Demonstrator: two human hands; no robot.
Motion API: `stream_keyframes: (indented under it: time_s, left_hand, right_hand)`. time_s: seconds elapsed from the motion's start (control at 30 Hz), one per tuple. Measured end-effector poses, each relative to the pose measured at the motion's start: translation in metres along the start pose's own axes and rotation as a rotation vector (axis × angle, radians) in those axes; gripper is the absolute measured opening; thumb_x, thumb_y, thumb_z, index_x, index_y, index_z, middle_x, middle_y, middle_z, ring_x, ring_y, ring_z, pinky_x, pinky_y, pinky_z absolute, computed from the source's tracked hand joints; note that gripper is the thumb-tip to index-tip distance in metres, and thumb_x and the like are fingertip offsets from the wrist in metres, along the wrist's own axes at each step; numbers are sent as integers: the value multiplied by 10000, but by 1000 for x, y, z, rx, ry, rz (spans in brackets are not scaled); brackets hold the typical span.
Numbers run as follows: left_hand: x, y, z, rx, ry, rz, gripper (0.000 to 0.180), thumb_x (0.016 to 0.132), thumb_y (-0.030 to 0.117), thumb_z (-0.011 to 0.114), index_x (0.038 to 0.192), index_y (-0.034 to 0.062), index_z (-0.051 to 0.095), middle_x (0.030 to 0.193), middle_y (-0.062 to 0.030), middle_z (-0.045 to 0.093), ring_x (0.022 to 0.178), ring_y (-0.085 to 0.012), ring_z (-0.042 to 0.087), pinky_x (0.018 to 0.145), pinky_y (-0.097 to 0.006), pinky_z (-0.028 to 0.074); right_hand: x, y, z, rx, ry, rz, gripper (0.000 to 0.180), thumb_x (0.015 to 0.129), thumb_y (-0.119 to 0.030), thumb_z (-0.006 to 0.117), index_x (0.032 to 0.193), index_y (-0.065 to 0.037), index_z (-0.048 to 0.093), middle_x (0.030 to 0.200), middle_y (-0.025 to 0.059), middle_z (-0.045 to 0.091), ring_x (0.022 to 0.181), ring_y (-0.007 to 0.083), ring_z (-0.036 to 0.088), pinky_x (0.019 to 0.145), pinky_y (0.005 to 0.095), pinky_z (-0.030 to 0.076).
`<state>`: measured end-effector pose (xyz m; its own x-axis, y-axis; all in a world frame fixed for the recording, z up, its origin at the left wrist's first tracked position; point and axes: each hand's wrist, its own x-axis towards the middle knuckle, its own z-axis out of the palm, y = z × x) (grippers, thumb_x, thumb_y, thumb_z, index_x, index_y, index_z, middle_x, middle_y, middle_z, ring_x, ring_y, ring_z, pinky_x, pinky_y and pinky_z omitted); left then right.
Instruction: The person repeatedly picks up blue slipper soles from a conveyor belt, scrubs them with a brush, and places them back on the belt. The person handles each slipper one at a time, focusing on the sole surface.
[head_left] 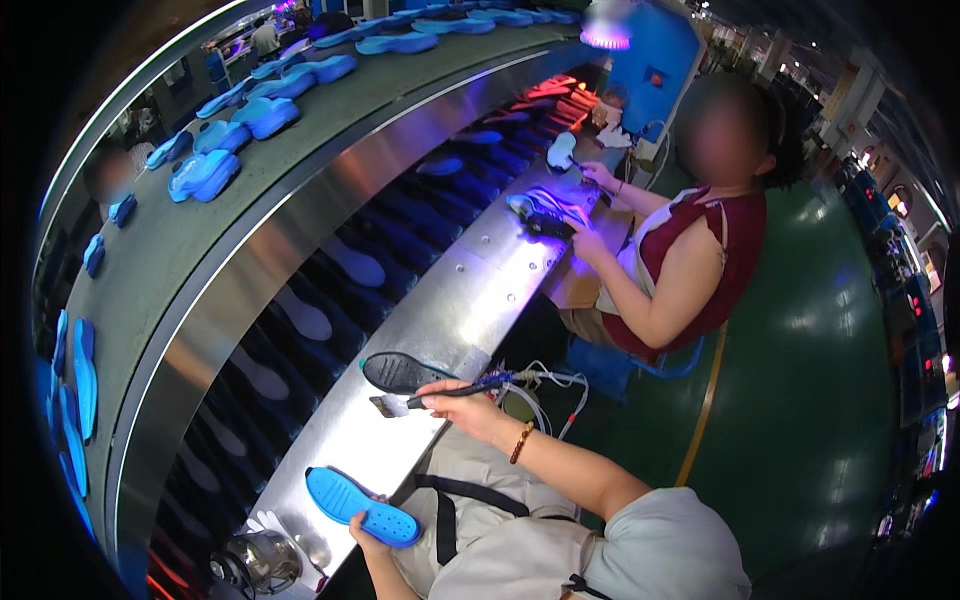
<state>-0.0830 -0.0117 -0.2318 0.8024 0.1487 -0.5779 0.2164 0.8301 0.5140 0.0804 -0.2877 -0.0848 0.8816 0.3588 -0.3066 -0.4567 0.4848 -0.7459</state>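
I am looking down at a long steel desk (470, 300) running along a conveyor, its surface smooth, shiny and studded with small bolts. My left hand (368, 528) is curling around the heel end of a blue sole (360, 507), holding it flat on the desk at about seven o'clock from the middle of the view; the sole is looking rubbery, with a rim and dotted tread. My right hand (455, 402) is closing around a thin dark brush (430, 396) with a cable trailing from its rear end, the pale bristle tip pointing toward nine o'clock and hovering just above the desk.

A second, black sole (400, 372) is lying just beyond the brush at eleven o'clock from my right hand, apart from the blue one. I cannot tell whether either sole has been coated; the blue one is showing no wet sheen, so I am judging the brushing of it as not yet begun.

Toward one o'clock a co-worker in a dark red top (700, 270) is handling a shoe (550, 208) under violet light. Above, a grey belt (180, 260) is carrying many moulded blue soles.
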Motion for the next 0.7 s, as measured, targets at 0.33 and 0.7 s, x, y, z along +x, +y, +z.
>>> stream_keyframes:
  time_s: [0.33, 0.7]
  left_hand:
    - [1, -2, 10, 57, -24, 58, 493, 615, 299, 529, 939, -73, 514, 867, -169, 574, 836, -300, 556, 817, -370, 445]
    - [-1, -2, 17, 45, 30, 55, 497, 625, 307, 534, 949, -70, 524, 865, -171, 583, 837, -291, 566, 825, -369, 449]
  right_hand:
    - [4, -10, 10, -46, -36, 14, 259, 825, -109, 611, 1067, -23, 572, 996, 43, 603, 909, 98, 547, 808, 239, 424]
    - [9, -15, 2, -40, -42, 44, 255, 819, -76, 609, 1065, -19, 576, 962, 42, 600, 886, 91, 546, 799, 233, 428]
